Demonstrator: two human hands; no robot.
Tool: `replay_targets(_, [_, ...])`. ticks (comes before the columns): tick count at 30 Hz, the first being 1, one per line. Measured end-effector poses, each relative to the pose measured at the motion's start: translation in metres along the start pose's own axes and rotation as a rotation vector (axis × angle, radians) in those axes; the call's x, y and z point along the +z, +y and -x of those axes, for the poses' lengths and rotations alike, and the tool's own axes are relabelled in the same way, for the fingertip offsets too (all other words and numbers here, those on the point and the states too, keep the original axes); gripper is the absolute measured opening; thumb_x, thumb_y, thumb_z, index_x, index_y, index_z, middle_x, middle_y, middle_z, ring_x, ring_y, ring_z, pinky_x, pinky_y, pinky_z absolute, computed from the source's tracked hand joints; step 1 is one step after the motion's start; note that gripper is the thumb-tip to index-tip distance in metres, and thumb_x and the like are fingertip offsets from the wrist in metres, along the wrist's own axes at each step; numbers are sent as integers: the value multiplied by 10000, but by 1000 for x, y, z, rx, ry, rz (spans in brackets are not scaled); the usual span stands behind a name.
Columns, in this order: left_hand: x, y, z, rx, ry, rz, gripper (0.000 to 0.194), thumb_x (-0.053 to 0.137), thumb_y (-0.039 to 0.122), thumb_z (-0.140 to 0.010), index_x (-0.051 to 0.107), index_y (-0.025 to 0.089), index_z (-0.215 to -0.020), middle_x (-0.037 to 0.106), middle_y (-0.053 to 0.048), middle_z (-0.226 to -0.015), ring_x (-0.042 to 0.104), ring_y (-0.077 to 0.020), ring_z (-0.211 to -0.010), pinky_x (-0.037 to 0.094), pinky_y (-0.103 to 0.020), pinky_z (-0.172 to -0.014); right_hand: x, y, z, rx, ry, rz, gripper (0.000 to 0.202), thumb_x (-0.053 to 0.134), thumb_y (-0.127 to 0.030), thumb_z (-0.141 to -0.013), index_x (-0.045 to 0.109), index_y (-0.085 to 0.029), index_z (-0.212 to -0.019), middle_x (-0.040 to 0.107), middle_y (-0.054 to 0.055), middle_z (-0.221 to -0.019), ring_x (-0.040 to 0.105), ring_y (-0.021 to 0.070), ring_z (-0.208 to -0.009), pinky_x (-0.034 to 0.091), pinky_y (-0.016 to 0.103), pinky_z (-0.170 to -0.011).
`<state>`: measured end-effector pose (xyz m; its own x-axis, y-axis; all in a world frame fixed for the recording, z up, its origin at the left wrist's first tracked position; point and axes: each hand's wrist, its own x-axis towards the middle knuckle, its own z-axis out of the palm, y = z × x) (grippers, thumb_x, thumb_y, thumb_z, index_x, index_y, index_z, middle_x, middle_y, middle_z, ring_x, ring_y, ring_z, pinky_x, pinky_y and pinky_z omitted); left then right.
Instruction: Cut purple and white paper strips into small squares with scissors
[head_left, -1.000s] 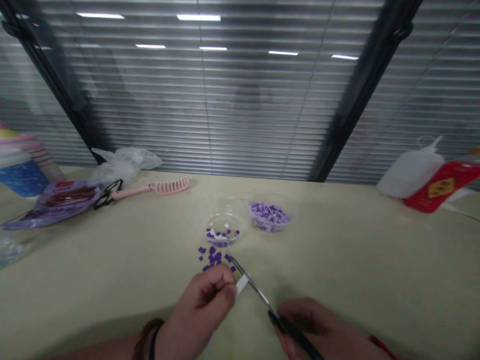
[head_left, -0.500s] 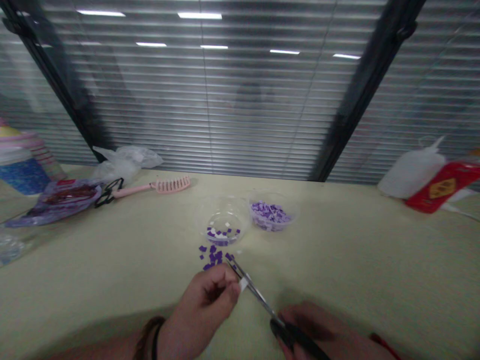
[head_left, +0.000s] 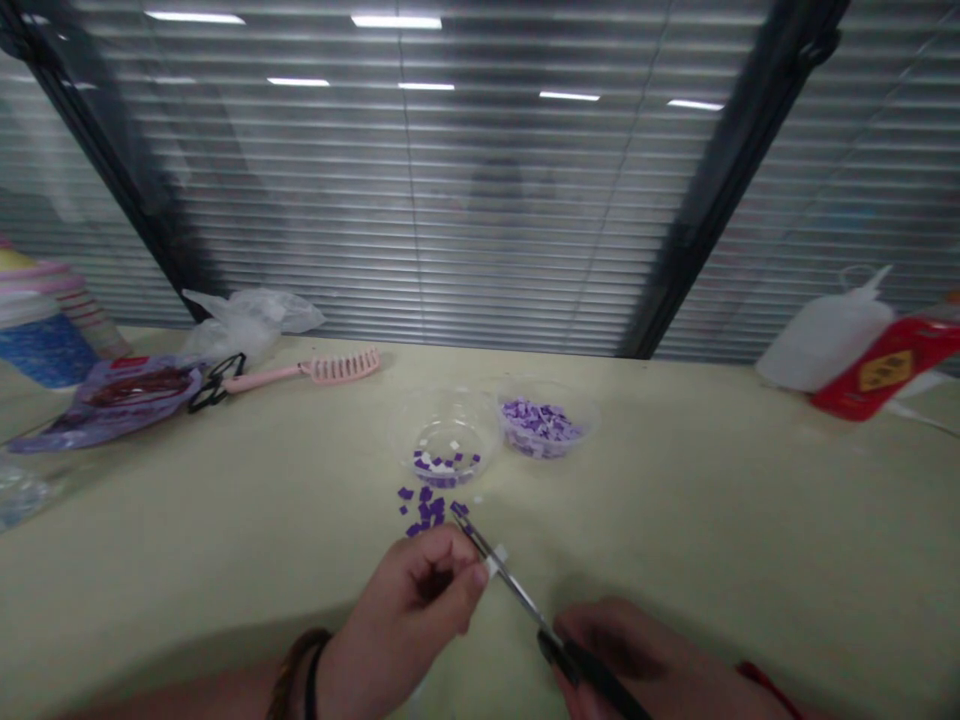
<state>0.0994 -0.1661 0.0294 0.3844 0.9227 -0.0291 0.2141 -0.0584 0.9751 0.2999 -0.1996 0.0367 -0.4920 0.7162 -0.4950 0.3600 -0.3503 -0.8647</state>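
Between thumb and index finger, my left hand (head_left: pixel 412 615) pinches a small white paper strip (head_left: pixel 493 565); most of the strip is hidden by the fingers. My right hand (head_left: pixel 622 655) grips the black handles of a pair of scissors (head_left: pixel 517 590). Their blades lie across the strip beside my left fingertips and look closed. Just beyond the blade tips, small purple paper squares (head_left: pixel 429 508) are scattered on the table. Behind them a clear round bowl (head_left: pixel 446 478) holds a few purple and white squares. Right of it, another clear bowl (head_left: pixel 541 450) contains a heap of pale purple pieces.
At the left stand a blue cup (head_left: pixel 45 340), a purple packet (head_left: pixel 112 400) and a crumpled plastic bag (head_left: pixel 251 318). A pink hairbrush (head_left: pixel 341 368) lies near the window blinds (head_left: pixel 510 250). On the right are a white bottle (head_left: pixel 825 340) and a red packet (head_left: pixel 889 370).
The scissor blades, apart before, have closed across the white strip. A white piece now shows on the far side of the blades. Both hands stay nearly in place.
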Motion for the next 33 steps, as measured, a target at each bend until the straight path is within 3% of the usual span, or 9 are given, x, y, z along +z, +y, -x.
replay_targets(3, [0,-1,1,13,-6,13,270,489,370,-798,425,208,-591,374,57,-523,314,-99,-484,268,-228,-457,0,3,-2,62,33,-2,234,568,-358,-703,472,-179,-586,391,-66,-511,312,58,-457,225,182,-402])
replay_targets(11, [-2,2,-2,5,17,18,249,505,365,-782,478,187,-610,433,33,-562,382,-115,-527,316,-238,-510,-1,11,-6,43,53,-228,282,621,-428,-648,498,-176,-679,411,-89,-490,303,33,-399,198,150,-347])
replay_targets(15, [-2,3,-2,-39,50,10,265,496,377,-786,484,189,-600,422,44,-536,366,-107,-494,302,-234,-491,-1,12,-5,63,109,-218,264,617,-414,-636,499,-182,-681,415,-91,-487,307,36,-394,196,153,-343])
replay_targets(18, [-2,4,-2,-59,72,18,268,504,387,-774,486,193,-590,403,56,-514,338,-99,-467,275,-230,-462,-2,9,-3,36,80,-228,284,608,-439,-626,500,-179,-662,416,-82,-496,318,38,-409,202,168,-366])
replay_targets(24, [-3,6,-4,-116,111,14,291,531,420,-737,494,193,-559,448,43,-484,357,-99,-452,287,-228,-457,-2,5,1,56,68,-45,201,559,-359,-649,488,-173,-620,419,-68,-524,331,56,-467,241,190,-433])
replay_targets(28, [-2,4,-3,-131,92,26,303,542,428,-729,491,189,-551,451,43,-470,357,-94,-440,282,-221,-451,1,6,0,91,87,-30,156,574,-306,-660,496,-172,-640,453,-46,-592,384,82,-544,307,197,-490])
replay_targets(33, [0,4,-3,-115,72,89,301,597,419,-693,475,194,-536,444,53,-447,355,-88,-434,285,-213,-454,3,2,-2,15,70,-14,155,600,-281,-664,493,-177,-620,423,-58,-576,364,87,-557,276,202,-495])
